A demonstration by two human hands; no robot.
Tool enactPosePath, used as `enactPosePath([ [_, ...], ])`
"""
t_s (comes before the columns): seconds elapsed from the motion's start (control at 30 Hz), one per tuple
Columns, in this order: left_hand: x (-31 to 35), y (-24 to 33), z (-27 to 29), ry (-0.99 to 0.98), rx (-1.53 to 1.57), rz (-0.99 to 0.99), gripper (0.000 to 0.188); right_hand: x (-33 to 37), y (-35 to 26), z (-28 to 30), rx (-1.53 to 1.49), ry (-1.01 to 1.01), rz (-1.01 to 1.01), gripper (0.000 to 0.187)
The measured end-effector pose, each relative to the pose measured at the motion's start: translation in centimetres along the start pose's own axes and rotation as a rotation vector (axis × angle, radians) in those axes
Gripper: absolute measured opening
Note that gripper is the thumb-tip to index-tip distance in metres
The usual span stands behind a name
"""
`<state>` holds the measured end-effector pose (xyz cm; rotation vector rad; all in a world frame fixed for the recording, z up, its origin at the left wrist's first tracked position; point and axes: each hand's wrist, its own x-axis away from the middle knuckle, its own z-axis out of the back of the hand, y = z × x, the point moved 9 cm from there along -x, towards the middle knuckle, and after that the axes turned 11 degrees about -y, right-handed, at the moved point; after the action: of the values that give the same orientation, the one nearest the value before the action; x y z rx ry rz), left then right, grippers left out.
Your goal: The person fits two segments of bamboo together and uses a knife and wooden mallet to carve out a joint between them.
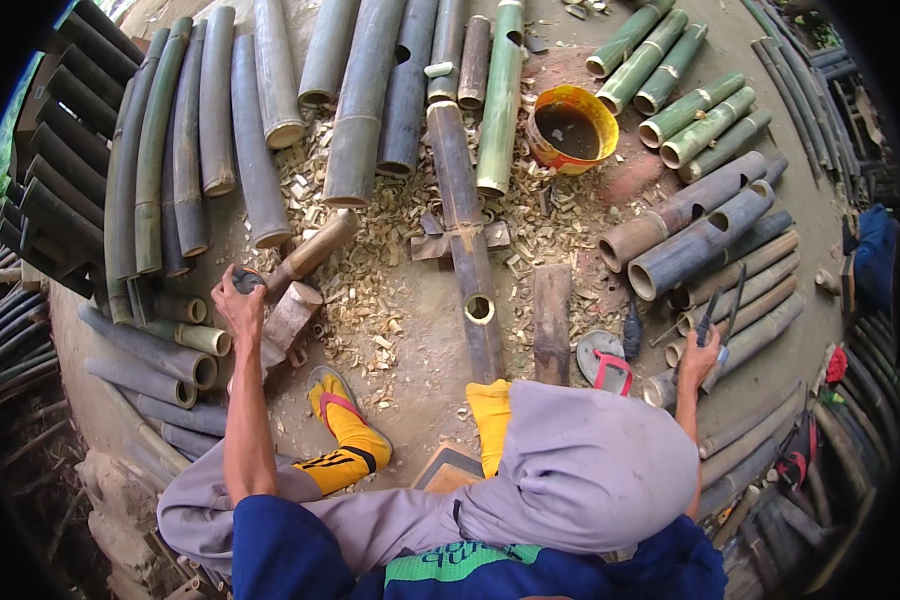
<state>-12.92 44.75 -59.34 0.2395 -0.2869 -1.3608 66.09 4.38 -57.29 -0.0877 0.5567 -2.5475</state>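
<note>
My left hand [238,305] is closed round a small dark, rounded thing [247,281], whose kind I cannot make out. Beside it lie a short bamboo piece [315,246] and a pale-ended wooden block [295,305]. At the right, my right hand [698,358] grips a narrow dark tool [708,320] that points upward; its kind is unclear. Another long, thin dark tool [737,300] stands close by this hand. Between my legs a long bamboo tube [475,270] runs away from me, with a round hole cut in its near part. It rests across a wooden support [431,246].
Wood chips [370,290] cover the ground. Bamboo tubes [360,130] stand in rows at the far side, left and right. A yellow-rimmed bucket [572,130] holds brown liquid. A flat board [552,325] and a sandal [604,362] lie right of the holed tube.
</note>
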Motion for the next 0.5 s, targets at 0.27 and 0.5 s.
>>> enactPosePath([
  [0.27,4.7,14.1,-0.4,0.221,0.24,-0.365,0.046,10.0,-13.0,-2.3,-0.601,-0.427,-0.093,0.031],
  [0.5,9.6,18.6,-4.3,-0.111,0.503,-0.397,0.022,19.0,-22.0,-4.4,-0.416,-0.618,0.021,0.045],
])
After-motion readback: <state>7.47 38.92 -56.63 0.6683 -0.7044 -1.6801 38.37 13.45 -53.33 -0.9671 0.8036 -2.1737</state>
